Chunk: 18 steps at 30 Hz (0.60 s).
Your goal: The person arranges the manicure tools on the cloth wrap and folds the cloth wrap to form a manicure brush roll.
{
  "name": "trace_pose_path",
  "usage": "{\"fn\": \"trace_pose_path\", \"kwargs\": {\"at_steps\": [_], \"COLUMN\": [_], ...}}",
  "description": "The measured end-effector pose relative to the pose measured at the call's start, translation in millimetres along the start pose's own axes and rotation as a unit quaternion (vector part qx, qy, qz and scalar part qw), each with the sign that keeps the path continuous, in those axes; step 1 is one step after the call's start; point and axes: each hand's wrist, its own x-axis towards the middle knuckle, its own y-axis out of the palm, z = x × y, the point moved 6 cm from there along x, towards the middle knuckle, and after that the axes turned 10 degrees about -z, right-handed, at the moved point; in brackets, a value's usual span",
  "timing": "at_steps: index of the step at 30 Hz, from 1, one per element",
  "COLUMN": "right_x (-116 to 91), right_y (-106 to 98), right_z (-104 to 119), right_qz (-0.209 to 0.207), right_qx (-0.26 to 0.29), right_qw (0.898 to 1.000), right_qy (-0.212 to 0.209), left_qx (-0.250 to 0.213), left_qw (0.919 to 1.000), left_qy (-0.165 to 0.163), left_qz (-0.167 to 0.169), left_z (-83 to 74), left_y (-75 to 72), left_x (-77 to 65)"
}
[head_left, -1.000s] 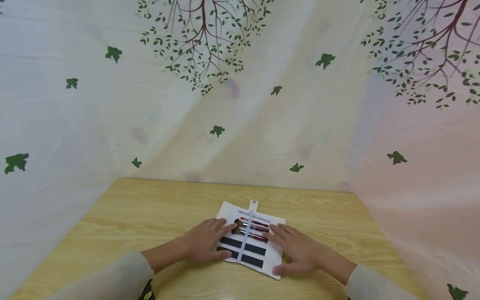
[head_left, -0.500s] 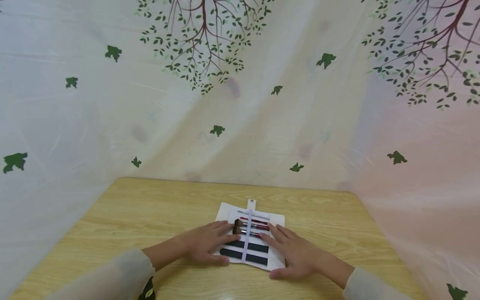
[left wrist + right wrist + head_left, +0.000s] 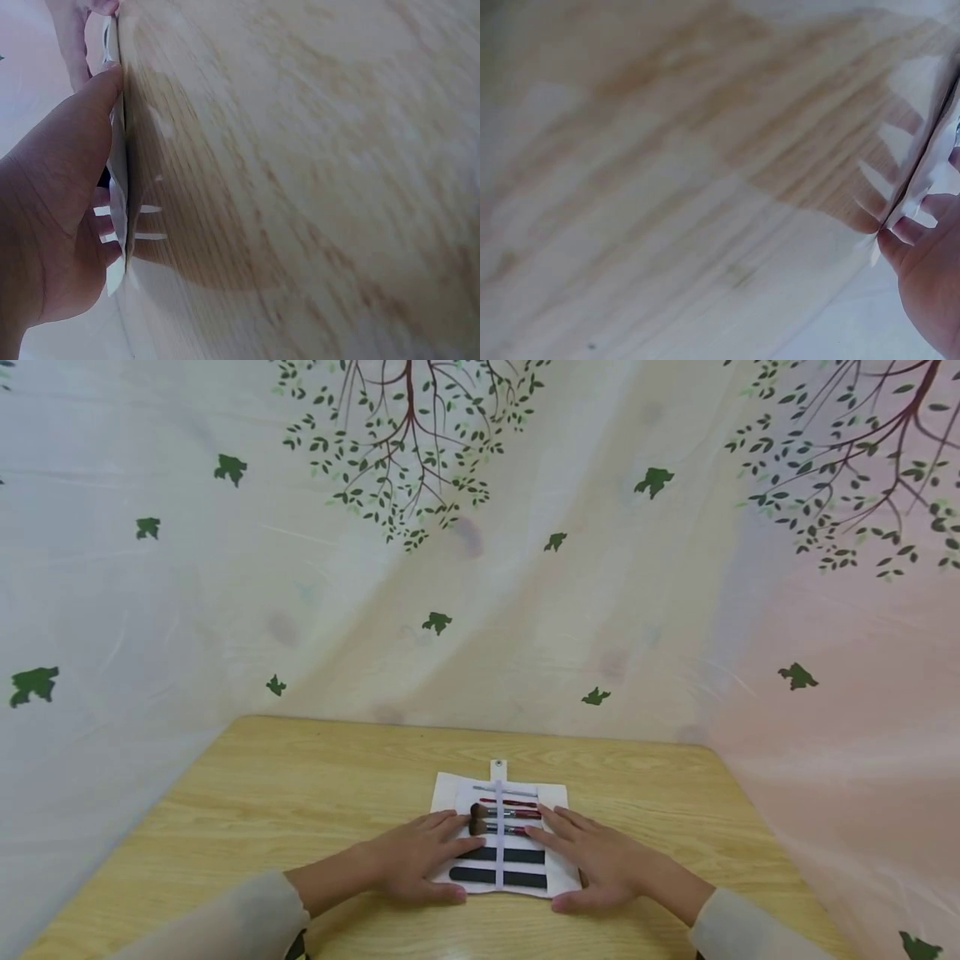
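A white brush case (image 3: 557,852) lies unfolded on the wooden table, its snap tab (image 3: 498,769) pointing away from me. Under its pale strap (image 3: 500,839) sit two brown-bristled makeup brushes (image 3: 477,818), a thin red-handled tool (image 3: 517,802), a slim silvery tool (image 3: 517,792) and black bars (image 3: 480,873). My left hand (image 3: 416,860) rests on the case's left side, fingers spread. On the right side my right hand (image 3: 600,860) rests likewise, fingertips near the red brush handles. Both wrist views show the case edge-on, with the left hand (image 3: 67,180) and right hand (image 3: 930,255) against it.
The light wooden table (image 3: 315,793) extends around the case on every side. Behind and beside it hangs a pale curtain (image 3: 480,668) printed with branches and green leaves. Beige sleeves (image 3: 247,902) cover both forearms.
The case has turned slightly counterclockwise, so it now lies squarer to the table edge. Both hands have stayed on its sides, shifting a little with it.
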Motion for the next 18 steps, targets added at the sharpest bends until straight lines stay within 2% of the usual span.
{"fn": "trace_pose_path", "kwargs": {"at_steps": [9,14,18], "right_x": [1,0,-2], "right_y": [0,2,2], "right_z": [-2,-2,0], "right_qz": [0.001,-0.003,-0.026], "right_qx": [-0.002,-0.02,-0.042], "right_qw": [1.0,1.0,0.999], "right_qy": [0.005,0.002,-0.016], "left_qx": [-0.001,0.001,-0.006], "left_qw": [0.9999,0.9997,0.999], "left_qy": [-0.002,0.024,0.037], "left_qz": [0.012,-0.005,-0.023], "left_z": [1.3,0.9,2.4], "left_y": [-1.4,-7.8,-11.7], "left_x": [-1.0,-4.6,-8.8]}}
